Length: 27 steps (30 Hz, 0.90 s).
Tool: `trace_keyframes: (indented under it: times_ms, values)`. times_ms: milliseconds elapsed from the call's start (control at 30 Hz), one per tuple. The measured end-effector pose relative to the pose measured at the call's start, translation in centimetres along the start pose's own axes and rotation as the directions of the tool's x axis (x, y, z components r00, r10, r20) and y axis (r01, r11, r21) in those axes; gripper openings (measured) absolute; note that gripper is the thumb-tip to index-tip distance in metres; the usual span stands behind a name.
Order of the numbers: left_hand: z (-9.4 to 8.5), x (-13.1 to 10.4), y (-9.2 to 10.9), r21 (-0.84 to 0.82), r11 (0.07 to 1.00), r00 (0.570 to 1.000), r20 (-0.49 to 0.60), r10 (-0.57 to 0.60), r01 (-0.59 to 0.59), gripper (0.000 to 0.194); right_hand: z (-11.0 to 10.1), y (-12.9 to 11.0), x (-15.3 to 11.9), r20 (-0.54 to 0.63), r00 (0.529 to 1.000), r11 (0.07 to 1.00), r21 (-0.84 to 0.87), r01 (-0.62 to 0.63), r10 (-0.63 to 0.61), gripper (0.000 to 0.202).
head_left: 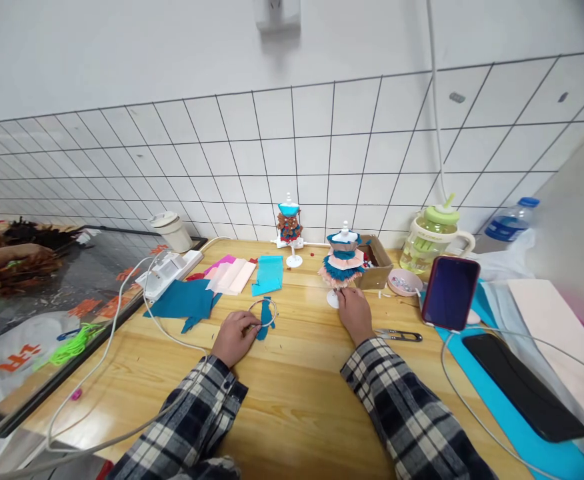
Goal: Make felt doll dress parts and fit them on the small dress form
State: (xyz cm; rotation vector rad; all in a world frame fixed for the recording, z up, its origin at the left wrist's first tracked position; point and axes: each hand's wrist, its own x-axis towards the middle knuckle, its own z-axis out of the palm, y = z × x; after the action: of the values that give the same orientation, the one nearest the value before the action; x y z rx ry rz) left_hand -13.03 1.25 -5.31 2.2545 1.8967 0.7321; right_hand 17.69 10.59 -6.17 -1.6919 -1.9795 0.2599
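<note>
My left hand (235, 337) pinches a thin round ring (275, 312) near the table's middle. The ring lies over a small dark teal paper scrap (265, 328). My right hand (356, 312) is closed at the base of a small white dress-form stand (333, 299). That form wears a ruffled teal and pink paper dress (343, 263) and stands upright. Behind and left of it, a second form wears a brown and red dress (290, 225) with a light blue top. Small black-handled snips (401, 335) lie right of my right hand.
Left are teal paper (185, 299), pink paper (232, 276), light blue paper (269, 273), a power strip (167, 277) and cables. Right are a cardboard box (379, 267), bead dish (405, 283), green-lidded jug (429, 237), propped phone (449, 293) and black phone (525, 387). Another person's arm (7, 257) reaches in far left.
</note>
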Motion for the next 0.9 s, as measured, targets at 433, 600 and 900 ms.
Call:
trace_keyframes:
  times_ms: [433,600,900]
  values:
    - [-2.2,4.9,-4.2,0.239,0.91,0.936,-0.19,-0.297,0.338,0.051,-4.6,3.9,-7.6,0.004,1.0,0.984,-0.177,0.006,-0.005,0.032]
    - [-1.5,6.0,-4.4,0.166,0.892,0.894,-0.242,-0.377,0.421,0.033,-4.8,5.2,-8.4,0.014,1.0,0.991,-0.137,-0.003,0.005,0.023]
    - [-1.8,3.4,-5.9,-0.143,0.811,0.684,-0.465,-0.561,0.568,0.052,-6.2,8.6,-9.0,0.03,0.999,0.995,-0.096,0.032,-0.029,0.04]
